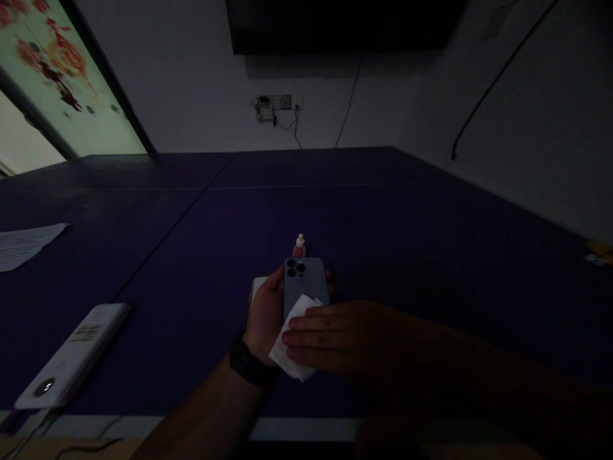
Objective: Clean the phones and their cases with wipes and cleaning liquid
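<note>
A grey-blue smartphone (313, 278) lies back up in my left hand (267, 316), its camera lenses at the far left corner. My left fingers wrap round the phone, with fingertips showing at its right edge. A folded white tissue (292, 358) covers the phone's lower part. My right hand (330, 335) presses the tissue against the phone with fingers laid together over it. Just beyond the phone stands a small bottle with a white cap (300, 241). Partly hidden behind my left hand is a flat pale item with a dark edge (257, 285).
A white box-shaped device (74, 358) with cables lies on the purple table (383, 223) at the left. Farther back on that side is a printed sheet (29, 246). Wall sockets (275, 103) with cords and a dark screen (345, 25) are at the back.
</note>
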The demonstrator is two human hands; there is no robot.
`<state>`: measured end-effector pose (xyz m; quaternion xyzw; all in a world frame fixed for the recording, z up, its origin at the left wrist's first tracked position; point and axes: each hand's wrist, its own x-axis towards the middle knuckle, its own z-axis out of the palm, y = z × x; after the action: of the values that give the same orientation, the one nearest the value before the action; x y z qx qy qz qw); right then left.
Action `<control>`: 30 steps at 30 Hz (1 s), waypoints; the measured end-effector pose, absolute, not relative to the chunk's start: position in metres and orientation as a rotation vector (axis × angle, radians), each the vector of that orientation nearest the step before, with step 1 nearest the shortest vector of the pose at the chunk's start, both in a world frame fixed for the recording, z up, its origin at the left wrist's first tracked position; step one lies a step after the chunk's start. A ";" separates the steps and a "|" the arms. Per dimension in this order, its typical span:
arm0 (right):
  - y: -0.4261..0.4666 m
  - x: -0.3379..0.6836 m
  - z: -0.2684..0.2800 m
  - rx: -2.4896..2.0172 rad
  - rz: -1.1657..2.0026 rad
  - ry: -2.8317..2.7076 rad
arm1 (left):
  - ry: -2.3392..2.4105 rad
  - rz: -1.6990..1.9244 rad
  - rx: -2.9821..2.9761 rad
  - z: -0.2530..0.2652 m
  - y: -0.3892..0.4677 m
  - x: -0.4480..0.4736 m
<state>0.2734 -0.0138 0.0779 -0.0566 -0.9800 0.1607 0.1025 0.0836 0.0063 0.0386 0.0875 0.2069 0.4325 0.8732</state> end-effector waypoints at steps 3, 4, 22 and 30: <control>0.006 0.287 0.080 -0.383 0.354 -2.832 | 0.403 0.823 0.135 0.045 0.002 0.083; 0.011 0.291 0.079 -0.466 0.316 -2.813 | 0.404 0.806 0.126 0.046 0.001 0.083; -0.008 0.274 0.076 -0.275 0.422 -2.837 | 0.403 0.853 0.178 0.039 0.004 0.083; -0.008 0.282 0.062 -0.442 0.253 -2.793 | 0.444 0.837 0.090 0.041 0.006 0.085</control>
<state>0.2820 -0.0076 0.0615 -0.1539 -0.9726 0.0882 0.1505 0.0854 0.0060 0.0414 0.0434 0.2135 0.4027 0.8890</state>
